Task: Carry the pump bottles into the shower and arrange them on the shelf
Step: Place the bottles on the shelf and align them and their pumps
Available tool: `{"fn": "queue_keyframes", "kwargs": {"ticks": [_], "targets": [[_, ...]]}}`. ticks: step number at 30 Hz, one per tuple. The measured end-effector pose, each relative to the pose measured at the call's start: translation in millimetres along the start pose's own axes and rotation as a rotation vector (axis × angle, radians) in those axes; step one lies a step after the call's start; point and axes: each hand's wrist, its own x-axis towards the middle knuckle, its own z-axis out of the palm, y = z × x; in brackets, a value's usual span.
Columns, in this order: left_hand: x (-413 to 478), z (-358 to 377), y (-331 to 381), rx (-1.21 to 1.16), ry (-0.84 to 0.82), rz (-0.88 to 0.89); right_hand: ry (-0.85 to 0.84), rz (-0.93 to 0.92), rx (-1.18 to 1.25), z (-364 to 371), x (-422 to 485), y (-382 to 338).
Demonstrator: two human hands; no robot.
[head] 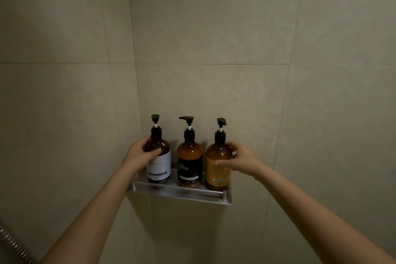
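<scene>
Left hand (pixel 140 154) grips white-label bottle (pixel 159 156), right hand (pixel 240 159) yellow-label bottle (pixel 219 165) — labels unreadable.

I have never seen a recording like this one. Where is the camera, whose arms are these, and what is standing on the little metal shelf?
There is no machine here. One camera sits on a person's head and looks forward and down, so the two bare arms reaching in from below belong to that person. The place is a tiled shower corner. On the metal shelf stand three amber pump bottles, all upright in a row. The left hand has its grip on the white-label bottle. The right hand has its fingers on the yellow-label bottle. The black-label bottle in the middle is not touched. At the lower left edge a piece of metal shower hose shows.
</scene>
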Motion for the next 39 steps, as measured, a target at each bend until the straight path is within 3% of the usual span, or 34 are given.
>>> {"fn": "queue_keyframes", "kwargs": {"ticks": [11,15,17,23,28,33,39], "targets": [[0,2,-6,-0.008,0.06,-0.025,-0.017,0.005,-0.03,0,1,0],[-29,8,2,0.079,0.473,0.066,-0.161,0.055,-0.064,-15,2,-5],[-45,20,12,0.016,0.539,0.177,-0.156,0.062,-0.108,-31,4,-11],[-57,57,32,0.139,0.287,0.243,0.319,-0.214,-0.049,-77,14,-74],[-41,58,46,0.249,0.152,0.225,0.124,-0.475,-0.423,-55,30,-148],[-20,53,50,0.365,0.007,0.108,0.012,-0.409,-0.727,-29,54,-163],[-24,51,47,0.328,-0.037,0.14,-0.09,-0.403,-0.737,-20,60,-156]]}}
